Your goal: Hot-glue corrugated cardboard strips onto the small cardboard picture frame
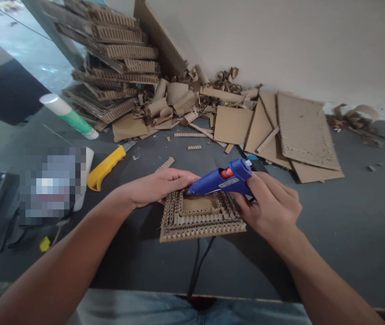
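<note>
My right hand (272, 203) is wrapped round a blue glue gun (219, 179), whose nozzle points left at the upper left inner corner of a cardboard piece (202, 230). That piece is square, built of nested corrugated strips around a flat brown centre. At its upper left edge, my left hand (160, 186) grips it, the thumb on top near the nozzle and the other fingers partly hidden. Whether the nozzle touches the cardboard cannot be made out.
A yellow cutter (107, 168), a white and green tube (68, 115) and a blurred object (52, 187) lie left. Behind are stacked corrugated pieces (121, 49), curled scraps (179, 99) and flat sheets (307, 131). A dark cable (199, 266) crosses the table's front edge.
</note>
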The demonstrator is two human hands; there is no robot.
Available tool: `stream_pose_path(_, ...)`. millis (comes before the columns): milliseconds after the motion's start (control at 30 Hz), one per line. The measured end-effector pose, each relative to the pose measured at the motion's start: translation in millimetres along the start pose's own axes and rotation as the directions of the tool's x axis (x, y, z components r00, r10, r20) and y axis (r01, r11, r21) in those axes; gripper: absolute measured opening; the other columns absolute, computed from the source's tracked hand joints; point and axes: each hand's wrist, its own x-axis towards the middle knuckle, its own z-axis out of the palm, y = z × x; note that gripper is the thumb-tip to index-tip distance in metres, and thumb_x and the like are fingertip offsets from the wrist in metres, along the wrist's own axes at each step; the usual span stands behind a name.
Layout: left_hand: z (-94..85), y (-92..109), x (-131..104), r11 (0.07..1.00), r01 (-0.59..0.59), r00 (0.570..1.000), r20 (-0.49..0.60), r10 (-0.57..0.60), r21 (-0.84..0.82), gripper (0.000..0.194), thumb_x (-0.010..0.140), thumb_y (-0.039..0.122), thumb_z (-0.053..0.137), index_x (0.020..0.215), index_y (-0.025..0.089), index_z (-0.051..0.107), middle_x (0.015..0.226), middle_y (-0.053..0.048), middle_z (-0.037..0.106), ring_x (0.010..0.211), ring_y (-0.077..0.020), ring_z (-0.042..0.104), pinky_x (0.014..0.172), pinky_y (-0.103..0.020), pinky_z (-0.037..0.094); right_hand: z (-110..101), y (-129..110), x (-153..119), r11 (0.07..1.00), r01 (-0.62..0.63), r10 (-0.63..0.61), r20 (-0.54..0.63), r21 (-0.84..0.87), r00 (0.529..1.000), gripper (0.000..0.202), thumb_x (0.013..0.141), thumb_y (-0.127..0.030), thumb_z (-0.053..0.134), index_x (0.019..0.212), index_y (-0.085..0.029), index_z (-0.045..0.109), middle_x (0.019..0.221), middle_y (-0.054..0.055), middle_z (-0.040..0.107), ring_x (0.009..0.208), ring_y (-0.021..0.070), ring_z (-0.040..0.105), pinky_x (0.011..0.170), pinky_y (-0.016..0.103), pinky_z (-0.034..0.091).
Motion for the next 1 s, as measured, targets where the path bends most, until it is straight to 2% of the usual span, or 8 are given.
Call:
stream_pose_path(133,0.5,1,0,1.000,0.003,1.000,-0.007,-0.003,-0.002,0.057,0.089,0.063,0.058,0.128,0.022,0.066,0.104,-0.006,0.074,0.090,-0.0199,0.068,0.072,-0.024,0.051,0,-1,1,1.000,0.009,-0.009,-0.003,-0.016,1.000,0.024,0.089,-0.019,0.065,0.113,-0.016,0.066,0.087,0.006,0.074,0.074,0.0168,0.071,0.069,0.024,0.056)
stream_pose_path(400,0.5,1,0,1.000,0.015,1.000,-0.020,-0.015,-0.004,0.057,0.087,0.063,0.061,0.127,0.022,0.067,0.103,-0.006,0.074,0.087,-0.0200,0.068,0.067,-0.024,0.051,0,1,-1,0.998,0.002,-0.002,-0.004,-0.061,1.000,0.024,0.090,-0.023,0.064,0.114,-0.020,0.066,0.086,0.006,0.074,0.072,0.0183,0.071,0.069,0.027,0.055)
stream_pose_path(533,0.6,1,0,0.999,0.043,0.999,-0.032,-0.044,-0.014,0.057,0.086,0.063,0.062,0.125,0.022,0.067,0.101,-0.006,0.074,0.086,-0.0196,0.068,0.066,-0.023,0.050,-2,0,-1,0.996,-0.007,0.005,-0.022,-0.089,1.000,0.021,0.089,-0.027,0.068,0.109,-0.020,0.067,0.082,0.005,0.073,0.068,0.0164,0.069,0.064,0.025,0.052)
stream_pose_path(667,1.4,3,-1,0.998,0.054,0.997,-0.049,-0.055,-0.010,0.057,0.085,0.063,0.064,0.125,0.022,0.068,0.105,-0.006,0.074,0.086,-0.0194,0.068,0.064,-0.023,0.050,-3,0,3,0.996,0.001,-0.005,-0.038,-0.094,0.999,0.017,0.087,-0.025,0.071,0.102,-0.019,0.066,0.077,0.003,0.072,0.063,0.0139,0.066,0.059,0.024,0.048)
stream_pose_path(867,4.8,5,-1,0.996,0.001,0.996,-0.093,-0.009,-0.086,0.061,0.085,0.067,0.060,0.122,0.020,0.070,0.094,-0.008,0.075,0.075,-0.0183,0.068,0.055,-0.021,0.047,-5,7,6,0.986,0.010,-0.026,-0.095,-0.167,0.995,0.019,0.084,-0.027,0.073,0.099,-0.020,0.063,0.076,0.002,0.070,0.063,0.0146,0.065,0.055,0.026,0.045)
stream_pose_path(1000,7.3,9,-2,0.984,-0.075,0.991,-0.125,0.055,-0.164,0.062,0.088,0.066,0.056,0.125,0.017,0.067,0.091,-0.010,0.073,0.065,-0.0140,0.063,0.046,-0.019,0.042,-1,13,5,0.984,-0.071,0.053,-0.118,-0.161,0.992,0.021,0.081,-0.031,0.073,0.092,-0.020,0.060,0.070,0.000,0.066,0.059,0.0141,0.062,0.052,0.025,0.043)
